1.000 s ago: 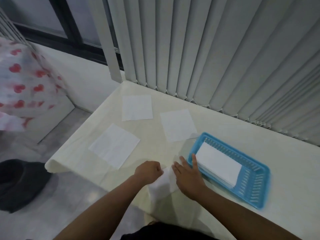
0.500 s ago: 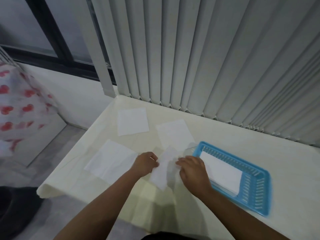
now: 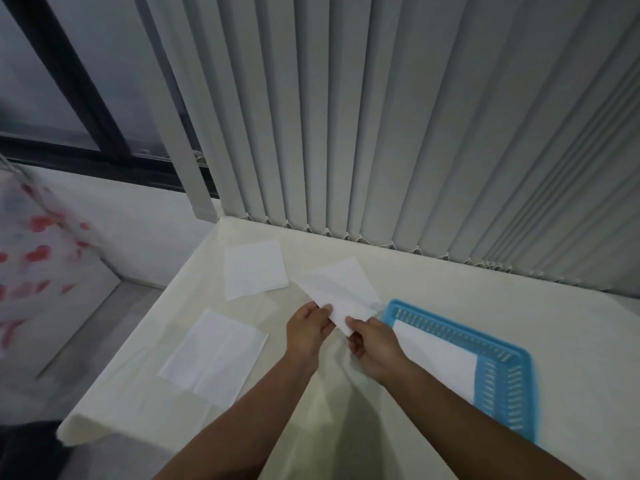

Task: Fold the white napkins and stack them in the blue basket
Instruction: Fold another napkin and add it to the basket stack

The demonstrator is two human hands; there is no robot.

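My left hand point(image 3: 309, 327) and my right hand point(image 3: 370, 342) both pinch the near end of a folded white napkin point(image 3: 332, 301), lifted above the cream table point(image 3: 519, 306); its far end points away from me. Behind it a flat napkin point(image 3: 353, 275) lies partly hidden. Two more flat napkins rest on the table: one at the far left point(image 3: 254, 270), one at the near left point(image 3: 214, 355). To my right sits the blue basket point(image 3: 502, 372) with folded white napkins point(image 3: 436, 355) stacked inside.
Grey vertical blinds point(image 3: 381, 116) hang along the table's far edge. The table's left edge drops to the floor. A white cloth with red hearts point(image 3: 31, 268) hangs at the far left, and a dark object point(image 3: 20, 445) lies on the floor.
The napkin was pressed on the table near the front edge. Both hands have since lifted it and carried it forward, holding it stretched out above the table. The camera has tilted up.
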